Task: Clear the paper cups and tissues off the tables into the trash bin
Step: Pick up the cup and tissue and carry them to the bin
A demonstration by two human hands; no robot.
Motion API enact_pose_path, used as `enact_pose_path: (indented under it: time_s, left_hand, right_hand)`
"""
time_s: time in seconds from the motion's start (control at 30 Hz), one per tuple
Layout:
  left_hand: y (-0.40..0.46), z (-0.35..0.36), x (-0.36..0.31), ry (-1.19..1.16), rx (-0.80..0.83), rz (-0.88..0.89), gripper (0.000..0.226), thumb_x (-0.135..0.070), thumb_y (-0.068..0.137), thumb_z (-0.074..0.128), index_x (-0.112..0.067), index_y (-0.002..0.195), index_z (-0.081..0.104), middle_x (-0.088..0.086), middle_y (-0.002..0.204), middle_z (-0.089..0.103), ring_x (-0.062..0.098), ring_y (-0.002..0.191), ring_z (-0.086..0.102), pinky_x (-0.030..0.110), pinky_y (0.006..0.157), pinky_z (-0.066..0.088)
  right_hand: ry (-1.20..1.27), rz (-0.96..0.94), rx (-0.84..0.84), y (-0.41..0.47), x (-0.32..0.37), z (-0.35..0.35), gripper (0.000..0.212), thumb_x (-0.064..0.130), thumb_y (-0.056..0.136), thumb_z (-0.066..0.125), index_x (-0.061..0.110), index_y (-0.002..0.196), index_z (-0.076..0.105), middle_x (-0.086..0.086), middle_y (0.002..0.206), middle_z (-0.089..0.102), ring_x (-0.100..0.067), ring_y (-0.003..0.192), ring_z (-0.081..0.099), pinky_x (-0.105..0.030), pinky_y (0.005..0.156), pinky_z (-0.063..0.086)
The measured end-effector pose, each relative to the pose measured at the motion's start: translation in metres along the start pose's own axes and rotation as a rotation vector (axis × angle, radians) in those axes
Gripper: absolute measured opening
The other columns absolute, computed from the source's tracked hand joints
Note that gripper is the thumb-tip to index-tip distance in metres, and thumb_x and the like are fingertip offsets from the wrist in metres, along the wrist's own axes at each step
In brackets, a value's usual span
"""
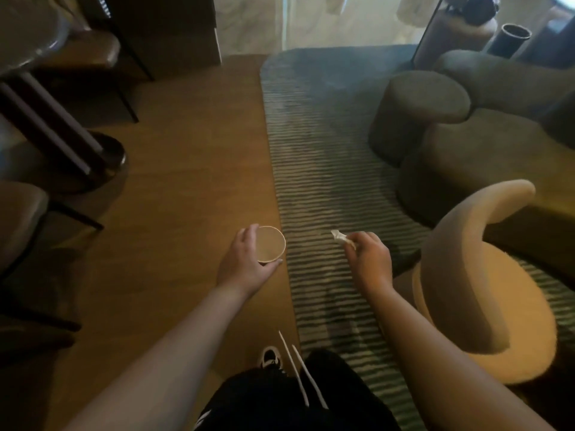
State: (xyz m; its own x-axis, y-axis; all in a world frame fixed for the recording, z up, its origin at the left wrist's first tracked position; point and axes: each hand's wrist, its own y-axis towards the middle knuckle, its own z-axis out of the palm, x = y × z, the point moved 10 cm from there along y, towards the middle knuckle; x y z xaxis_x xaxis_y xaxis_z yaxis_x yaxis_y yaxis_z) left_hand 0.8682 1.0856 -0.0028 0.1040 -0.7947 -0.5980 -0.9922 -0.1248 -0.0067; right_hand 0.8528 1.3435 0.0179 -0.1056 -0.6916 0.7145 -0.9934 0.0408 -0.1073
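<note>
My left hand (244, 262) grips a paper cup (270, 244) from the side, held upright over the wooden floor with its open mouth facing me. My right hand (368, 259) pinches a crumpled white tissue (342, 237) between its fingertips, held out over the striped rug. Both arms reach forward at about waist height. A dark cylindrical container (511, 38), possibly a bin, stands at the far back right.
A striped grey rug (317, 157) covers the floor on the right. A curved tan chair (479, 275) is close by my right arm, with round dark poufs (420, 110) beyond it. A dark table base (77, 150) and chairs (21, 219) stand on the left.
</note>
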Motion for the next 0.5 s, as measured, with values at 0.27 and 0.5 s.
enact_pose_path:
  time_s: [0.27, 0.5]
  left_hand:
    - [0.184, 0.031, -0.009, -0.025, 0.063, 0.034, 0.082, -0.046, 0.067, 0.079, -0.019, 0.133, 0.038, 0.004, 0.125, 0.049, 0.023, 0.105, 0.052, 0.029, 0.073, 0.043]
    - [0.412, 0.064, -0.034, -0.048, 0.109, 0.024, 0.083, -0.045, 0.069, 0.078, -0.021, 0.136, 0.034, 0.008, 0.134, 0.042, 0.029, 0.114, 0.047, 0.036, 0.080, 0.042]
  right_hand:
    - [-0.040, 0.066, -0.090, 0.176, 0.006, 0.006, 0.020, 0.023, 0.091, 0.058, 0.014, 0.108, 0.064, 0.001, 0.104, 0.059, -0.012, 0.093, 0.057, -0.035, 0.085, 0.052]
    - [-0.036, 0.090, -0.106, 0.392, -0.001, 0.003, 0.019, 0.024, 0.091, 0.058, 0.016, 0.107, 0.064, 0.004, 0.102, 0.059, -0.008, 0.089, 0.056, -0.023, 0.079, 0.047]
